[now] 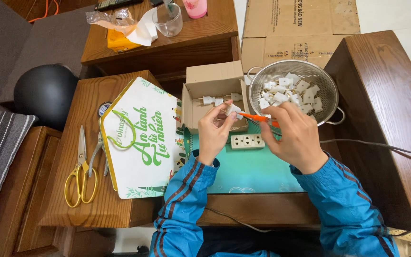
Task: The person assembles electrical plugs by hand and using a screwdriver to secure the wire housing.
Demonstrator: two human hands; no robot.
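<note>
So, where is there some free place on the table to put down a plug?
The teal mat is bare between the power strip and the table's near edge. Bare wood lies left of the scissors. It is crowded around the cardboard box and the strainer, where both hands work.

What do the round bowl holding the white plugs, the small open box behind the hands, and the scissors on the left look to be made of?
Round strainer bowl: fine metal mesh, silvery with a shiny rim, likely steel. Small open box: plain brown cardboard, matte, with folded flaps. Scissors: bright metal blades; the yellow loop handles look glossy, either plastic or coated metal.
</note>
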